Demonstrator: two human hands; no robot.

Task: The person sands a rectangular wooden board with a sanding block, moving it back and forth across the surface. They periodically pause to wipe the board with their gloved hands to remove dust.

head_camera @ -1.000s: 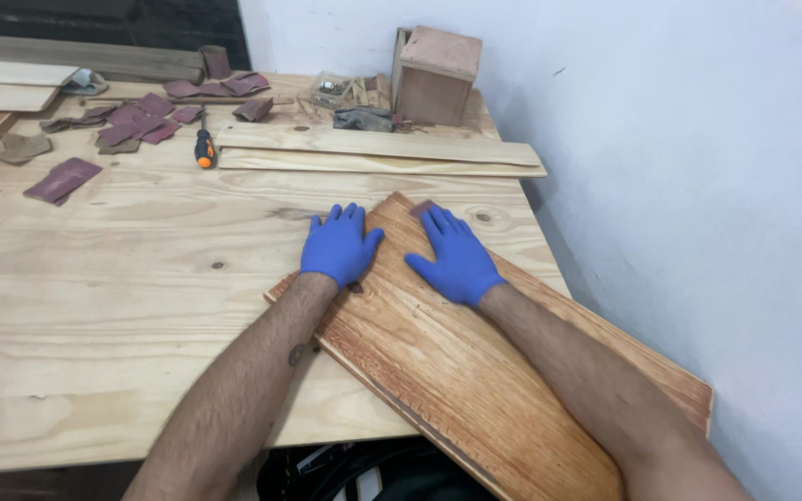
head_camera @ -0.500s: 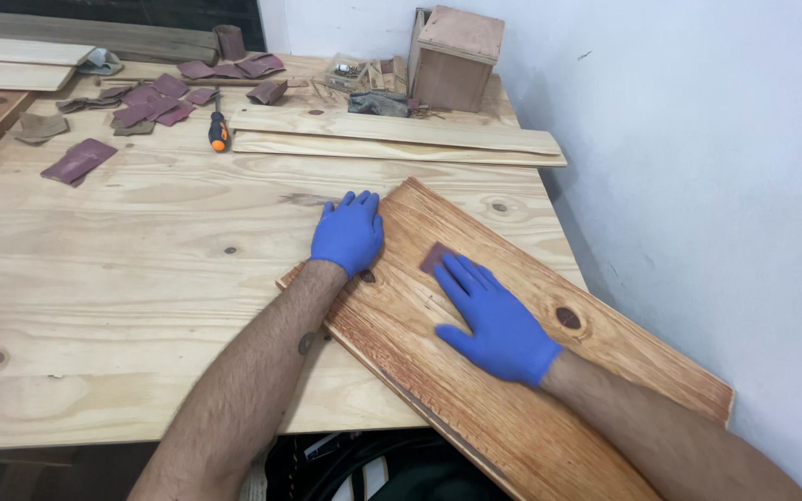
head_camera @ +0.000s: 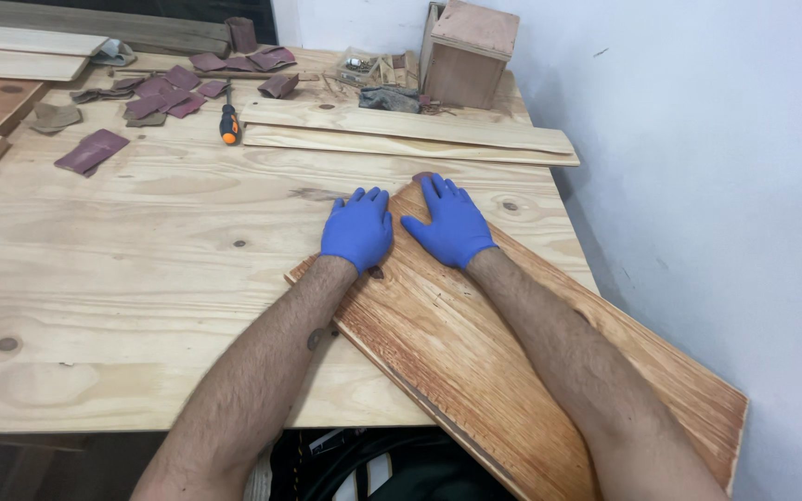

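Reddish-brown, heavily grained, the stained board [head_camera: 512,371] lies slantwise across the near right corner of the pale plywood worktop [head_camera: 122,278], its near end hanging out past the edge. Both blue-gloved hands are pressed flat on its far end. The left hand [head_camera: 357,229] rests with fingers together at the board's left edge, gripping nothing. The right hand [head_camera: 450,225], just beside it, lies with fingers spread, and a small scrap of maroon sandpaper [head_camera: 424,176] peeks out beyond its fingertips at the board's far corner; I cannot tell how much of the scrap sits under the palm.

To my eye, the risk is that overhang: weight put on the unsupported near end could tip the board or let it slide off. Pushing past the far corner could also drag the scrap off the wood and scuff the worktop instead.

Just beyond the fingertips lie two long pale planks [head_camera: 401,134], close enough to block a longer stroke. Behind them stands a small wooden box [head_camera: 468,51], with a dark rag [head_camera: 390,99] beside it. Far to the left of the left hand are loose sandpaper pieces [head_camera: 164,93] and an orange-and-black screwdriver [head_camera: 228,125], well apart from the board. A white wall [head_camera: 698,139] runs close along the right.
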